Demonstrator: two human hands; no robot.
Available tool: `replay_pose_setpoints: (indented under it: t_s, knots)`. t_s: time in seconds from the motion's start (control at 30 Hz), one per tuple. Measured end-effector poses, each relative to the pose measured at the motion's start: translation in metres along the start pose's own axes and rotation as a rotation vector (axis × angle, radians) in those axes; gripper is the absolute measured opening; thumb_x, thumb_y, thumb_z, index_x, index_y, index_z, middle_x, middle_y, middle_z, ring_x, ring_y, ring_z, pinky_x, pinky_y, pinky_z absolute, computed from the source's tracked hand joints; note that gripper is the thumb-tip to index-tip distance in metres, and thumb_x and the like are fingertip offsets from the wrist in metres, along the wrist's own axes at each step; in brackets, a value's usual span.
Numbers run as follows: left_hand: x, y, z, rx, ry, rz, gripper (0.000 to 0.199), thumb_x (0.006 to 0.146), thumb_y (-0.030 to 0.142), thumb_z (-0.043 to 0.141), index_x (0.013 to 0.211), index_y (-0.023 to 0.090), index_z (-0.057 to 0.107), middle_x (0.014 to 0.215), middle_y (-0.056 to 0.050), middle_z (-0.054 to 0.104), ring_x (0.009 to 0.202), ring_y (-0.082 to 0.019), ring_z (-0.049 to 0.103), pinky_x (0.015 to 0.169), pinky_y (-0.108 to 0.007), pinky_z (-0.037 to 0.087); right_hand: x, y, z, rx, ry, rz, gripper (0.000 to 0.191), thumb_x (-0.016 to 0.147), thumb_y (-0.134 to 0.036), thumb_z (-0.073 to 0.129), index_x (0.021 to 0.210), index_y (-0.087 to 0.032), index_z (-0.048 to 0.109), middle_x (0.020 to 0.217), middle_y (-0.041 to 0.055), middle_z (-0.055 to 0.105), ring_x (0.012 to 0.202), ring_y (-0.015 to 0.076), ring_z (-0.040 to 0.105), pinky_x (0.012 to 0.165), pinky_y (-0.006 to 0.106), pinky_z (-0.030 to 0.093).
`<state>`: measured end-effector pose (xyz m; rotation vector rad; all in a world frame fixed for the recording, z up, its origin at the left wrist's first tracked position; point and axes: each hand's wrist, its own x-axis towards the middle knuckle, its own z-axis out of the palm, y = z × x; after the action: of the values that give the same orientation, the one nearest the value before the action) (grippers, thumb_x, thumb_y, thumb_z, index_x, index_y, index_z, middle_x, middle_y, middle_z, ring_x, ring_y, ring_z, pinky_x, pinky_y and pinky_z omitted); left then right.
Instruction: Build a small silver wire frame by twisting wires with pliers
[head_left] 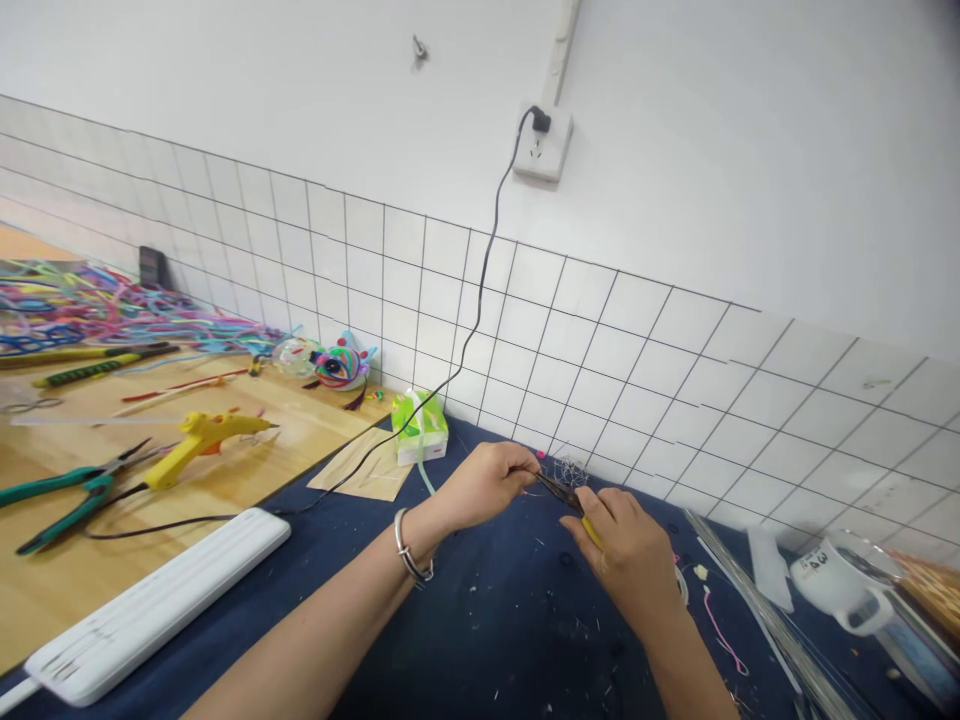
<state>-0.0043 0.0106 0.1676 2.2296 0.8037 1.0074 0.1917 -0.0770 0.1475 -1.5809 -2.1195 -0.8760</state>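
Note:
My right hand [628, 545] is wrapped round pliers [557, 488] with dark jaws and a yellow handle. The jaws point left, toward the fingertips of my left hand [486, 485]. Those fingers are closed in a pinch at the tip of the pliers; whatever thin piece lies between them is too small to make out. A silver bangle [407, 550] circles my left wrist. Just behind the pliers, a tangle of thin wire [571, 470] lies by the wall on the dark blue cloth [510, 640].
To the left lie a yellow glue gun [202, 440], green-handled pliers [90, 490], a white power strip [165, 600] and colourful pipe cleaners [112, 310]. A green tissue pack [420, 425] stands by the wall. At right are long thin wires [772, 610] and a white mug [840, 580].

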Motion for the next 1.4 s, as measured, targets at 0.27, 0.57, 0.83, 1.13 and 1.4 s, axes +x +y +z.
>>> replay_pose_setpoints:
  t_s: [0.27,0.57,0.83,1.13,1.4]
  knots:
    - [0.0,0.001,-0.001,-0.002,-0.011,-0.014,0.019,0.075,0.012,0.044,0.074,0.016,0.062,0.065,0.002,0.059,0.059,-0.01,0.051,0.055,-0.02,0.036,-0.001,-0.004,0.006,0.009,0.029,0.011,0.029,0.085,-0.038,0.047,0.106,-0.019,0.055,0.08,0.0047,0.056,0.075,0.0149,0.051,0.062,0.024,0.036]
    - [0.0,0.0,0.0,0.003,0.011,-0.006,0.019,0.075,0.012,0.043,0.073,0.016,0.061,0.065,0.001,0.058,0.059,-0.01,0.05,0.055,-0.02,0.035,-0.002,-0.008,0.006,0.05,0.051,0.05,0.028,0.085,-0.038,0.046,0.102,-0.017,0.057,0.077,0.0043,0.057,0.071,0.0129,0.055,0.057,0.021,0.037]
    - [0.0,-0.002,0.004,-0.011,0.038,0.022,0.018,0.076,0.012,0.043,0.071,0.016,0.06,0.066,0.001,0.058,0.062,-0.011,0.051,0.058,-0.021,0.036,-0.004,-0.015,0.004,0.127,0.059,0.113,0.029,0.086,-0.037,0.045,0.102,-0.016,0.057,0.077,0.0055,0.059,0.07,0.0136,0.058,0.059,0.021,0.04]
    - [0.001,-0.002,0.003,-0.134,-0.009,-0.026,0.019,0.076,0.016,0.044,0.076,0.015,0.062,0.068,0.0,0.061,0.063,-0.011,0.054,0.059,-0.021,0.039,-0.004,-0.015,0.003,0.239,0.036,0.173,0.032,0.086,-0.04,0.043,0.104,-0.017,0.056,0.083,0.0061,0.06,0.072,0.014,0.058,0.062,0.021,0.043]
    - [0.002,-0.001,0.004,-0.138,-0.012,-0.057,0.019,0.077,0.018,0.044,0.077,0.015,0.063,0.068,0.0,0.062,0.063,-0.012,0.054,0.059,-0.021,0.039,-0.004,-0.01,-0.009,0.085,0.057,0.159,0.033,0.084,-0.042,0.046,0.104,-0.018,0.058,0.084,0.0069,0.059,0.078,0.0161,0.057,0.065,0.024,0.042]
